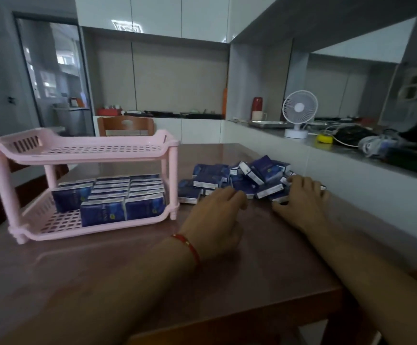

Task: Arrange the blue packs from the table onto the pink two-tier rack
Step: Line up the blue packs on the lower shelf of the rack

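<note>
The pink two-tier rack stands on the left of the brown table. Its upper tier is bare; several blue packs stand in rows on its lower tier. A loose heap of blue packs lies on the table to the right of the rack. My left hand, with a red cord at the wrist, hovers at the heap's near edge, fingers curled, nothing visibly held. My right hand rests on the heap's right side with fingers spread over packs; whether it grips one is unclear.
A white counter runs along the table's right side, carrying a white desk fan, a yellow object, cables and a dark bag. A wooden chair stands behind the rack. The table's front edge is near me.
</note>
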`<move>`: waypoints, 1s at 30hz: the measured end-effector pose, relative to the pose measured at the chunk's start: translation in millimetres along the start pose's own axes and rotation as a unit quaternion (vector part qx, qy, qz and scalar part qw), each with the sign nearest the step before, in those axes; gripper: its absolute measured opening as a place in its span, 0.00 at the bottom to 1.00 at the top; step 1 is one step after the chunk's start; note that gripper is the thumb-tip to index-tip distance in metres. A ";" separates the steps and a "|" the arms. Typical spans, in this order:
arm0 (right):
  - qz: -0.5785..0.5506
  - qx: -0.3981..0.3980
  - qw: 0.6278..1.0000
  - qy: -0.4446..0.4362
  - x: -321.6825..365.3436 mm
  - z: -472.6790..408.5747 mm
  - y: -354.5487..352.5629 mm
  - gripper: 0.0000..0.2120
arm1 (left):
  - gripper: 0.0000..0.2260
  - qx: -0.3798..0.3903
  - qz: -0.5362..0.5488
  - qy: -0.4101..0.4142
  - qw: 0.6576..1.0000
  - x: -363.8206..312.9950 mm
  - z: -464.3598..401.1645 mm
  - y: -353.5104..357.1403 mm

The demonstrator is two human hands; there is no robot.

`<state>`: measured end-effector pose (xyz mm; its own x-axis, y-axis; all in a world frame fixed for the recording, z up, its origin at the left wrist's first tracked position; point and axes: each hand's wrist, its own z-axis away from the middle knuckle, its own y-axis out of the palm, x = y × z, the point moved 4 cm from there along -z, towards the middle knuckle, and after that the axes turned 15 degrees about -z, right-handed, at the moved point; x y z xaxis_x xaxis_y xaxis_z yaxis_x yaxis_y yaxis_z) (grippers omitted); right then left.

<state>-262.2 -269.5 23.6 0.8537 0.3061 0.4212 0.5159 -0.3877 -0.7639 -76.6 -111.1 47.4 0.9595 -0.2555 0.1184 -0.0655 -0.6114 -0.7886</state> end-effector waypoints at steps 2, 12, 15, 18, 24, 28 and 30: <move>-0.006 -0.002 1.000 0.006 -3.9 -3.4 1.8 0.33 | 0.15 0.010 0.035 -0.018 0.999 0.0 -4.9 19.4; -0.007 -0.033 0.999 0.008 -8.8 -1.7 -10.9 0.37 | 0.13 0.034 0.145 -0.102 0.984 17.5 -1.8 34.5; -0.051 -0.150 0.987 -0.014 -2.4 12.1 -35.3 0.37 | 0.10 0.040 0.192 -0.142 0.970 20.6 -0.1 31.9; -0.225 -0.167 0.944 -0.174 26.0 26.4 -42.9 0.34 | 0.08 0.028 0.266 -0.195 0.944 26.5 3.3 29.7; -0.258 0.020 0.899 -0.353 79.6 54.6 -16.8 0.33 | 0.15 0.037 0.501 -0.309 0.808 29.5 10.1 31.6; -0.260 0.077 0.901 -0.339 75.8 56.3 -12.9 0.27 | 0.11 0.015 0.541 -0.323 0.776 32.8 9.3 32.5; -0.258 0.097 0.902 -0.334 74.7 57.7 -12.1 0.28 | 0.12 0.013 0.524 -0.330 0.785 34.5 9.7 34.8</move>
<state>-208.7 -191.7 36.1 0.2382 0.8825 0.4056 0.7547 0.0948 -0.6492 -43.1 -133.9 18.1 0.3172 -0.1592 -0.9349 -0.9162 -0.3061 -0.2587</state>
